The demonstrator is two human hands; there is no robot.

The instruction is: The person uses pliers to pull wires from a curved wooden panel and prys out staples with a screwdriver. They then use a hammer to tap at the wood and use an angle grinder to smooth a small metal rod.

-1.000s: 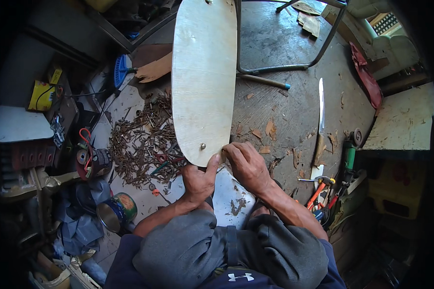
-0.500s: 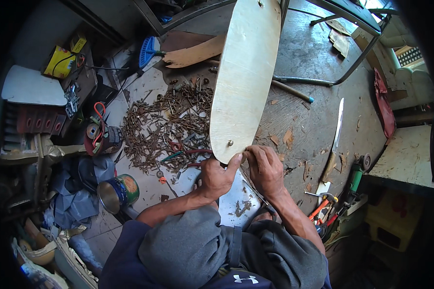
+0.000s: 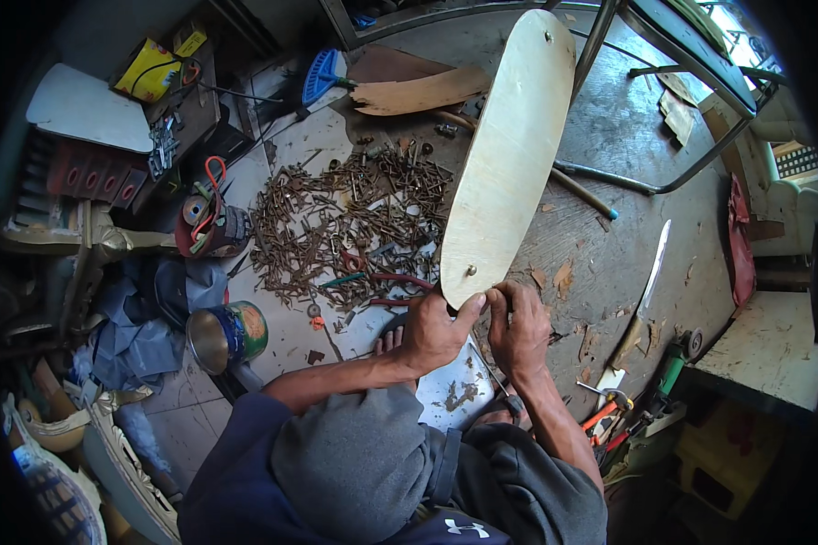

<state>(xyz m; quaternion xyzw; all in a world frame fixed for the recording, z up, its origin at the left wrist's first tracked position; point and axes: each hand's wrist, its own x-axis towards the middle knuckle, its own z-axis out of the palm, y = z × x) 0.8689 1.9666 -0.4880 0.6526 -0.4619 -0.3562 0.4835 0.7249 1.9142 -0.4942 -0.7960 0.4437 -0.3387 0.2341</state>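
Smooth, round-ended board [image 3: 511, 154] of pale wood, hands [image 3: 433, 332] at one end

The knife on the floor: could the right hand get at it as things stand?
Probably yes: only wood chips seem to lie between the right hand, at the edge of the board, and the knife.

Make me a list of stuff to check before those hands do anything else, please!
1. Left hand has the board: ok, its thumb is on the near end.
2. Right hand has a firm grip: cannot tell; its curled fingers are at the near end's edge.
3. Bolt at the near end is tight: cannot tell; it sticks up from the board.
4. Knife is away from both hands: ok, it lies off to the right.
5. Bare toes are well clear of the rusty metal bits: not ok, they look close.
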